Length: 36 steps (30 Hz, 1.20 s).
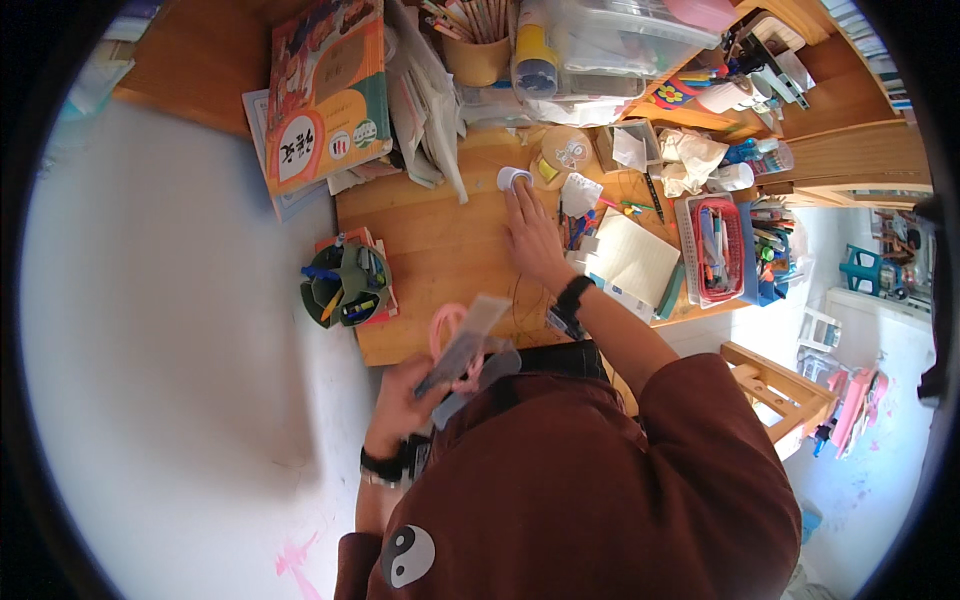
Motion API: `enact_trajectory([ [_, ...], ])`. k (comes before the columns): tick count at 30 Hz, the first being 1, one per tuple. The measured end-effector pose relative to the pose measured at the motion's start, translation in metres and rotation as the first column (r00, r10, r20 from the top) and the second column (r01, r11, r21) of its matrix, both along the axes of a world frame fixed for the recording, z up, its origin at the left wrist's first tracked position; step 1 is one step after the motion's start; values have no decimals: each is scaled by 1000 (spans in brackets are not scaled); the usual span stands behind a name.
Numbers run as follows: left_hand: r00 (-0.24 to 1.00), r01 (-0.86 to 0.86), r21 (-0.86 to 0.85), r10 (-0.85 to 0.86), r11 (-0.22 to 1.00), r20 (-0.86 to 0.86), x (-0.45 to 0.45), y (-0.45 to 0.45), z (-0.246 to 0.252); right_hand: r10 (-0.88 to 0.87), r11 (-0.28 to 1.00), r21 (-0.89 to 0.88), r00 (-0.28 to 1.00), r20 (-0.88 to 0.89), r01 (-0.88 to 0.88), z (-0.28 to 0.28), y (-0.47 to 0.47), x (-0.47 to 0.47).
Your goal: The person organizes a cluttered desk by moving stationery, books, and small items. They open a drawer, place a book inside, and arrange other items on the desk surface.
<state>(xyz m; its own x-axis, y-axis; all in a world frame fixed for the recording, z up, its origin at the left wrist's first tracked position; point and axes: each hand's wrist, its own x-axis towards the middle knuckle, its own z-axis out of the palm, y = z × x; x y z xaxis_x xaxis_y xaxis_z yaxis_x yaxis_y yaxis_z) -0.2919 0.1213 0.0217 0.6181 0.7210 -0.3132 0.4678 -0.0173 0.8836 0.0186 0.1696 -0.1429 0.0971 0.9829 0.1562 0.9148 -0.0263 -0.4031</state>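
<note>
My left hand [403, 397], blurred, holds clear plastic strips [465, 341] and a looped pink cord [448, 322] over the desk's front edge, close to my body. One strip looks like a ruler, but blur hides its detail. Farther in, my right hand [536, 244] stretches across the wooden desk [435, 247]. Its fingertips touch a small white roll [514, 178]; whether they grip it is unclear. Just right of the roll are a round pale disc with a drawing [568, 148] and a yellow spool [547, 171].
At left stands a green pen holder [346, 285]. Upright books [330, 97] and papers [427, 97] line the back left. To the right lie an open notebook [634, 251], a crumpled paper [581, 195] and a red basket of pens [716, 247]. A thin dark cord [517, 296] crosses the desk.
</note>
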Motion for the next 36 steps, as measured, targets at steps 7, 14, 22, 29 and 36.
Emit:
enact_trajectory([
  [7, 970, -214, -387, 243, 897, 28, 26, 57, -115, 108, 981, -177, 985, 134, -83, -7, 58, 34],
  [14, 965, -156, -80, 135, 984, -226, 36, 48, -173, -226, 956, -291, 539, -811, -37, 38, 23, 16],
  [22, 963, -171, 157, 199, 973, -185, 101, 59, -185, -285, 870, -381, 309, -907, -313, 40, 63, -84],
  [29, 945, -237, 307, 292, 921, -145, 98, 62, -195, -9, 996, -66, 719, -695, -51, 30, 34, -88],
  [36, 793, -313, 263, 403, 913, -457, 65, 65, -169, -188, 981, -20, 919, -347, 194, 37, -49, 11],
])
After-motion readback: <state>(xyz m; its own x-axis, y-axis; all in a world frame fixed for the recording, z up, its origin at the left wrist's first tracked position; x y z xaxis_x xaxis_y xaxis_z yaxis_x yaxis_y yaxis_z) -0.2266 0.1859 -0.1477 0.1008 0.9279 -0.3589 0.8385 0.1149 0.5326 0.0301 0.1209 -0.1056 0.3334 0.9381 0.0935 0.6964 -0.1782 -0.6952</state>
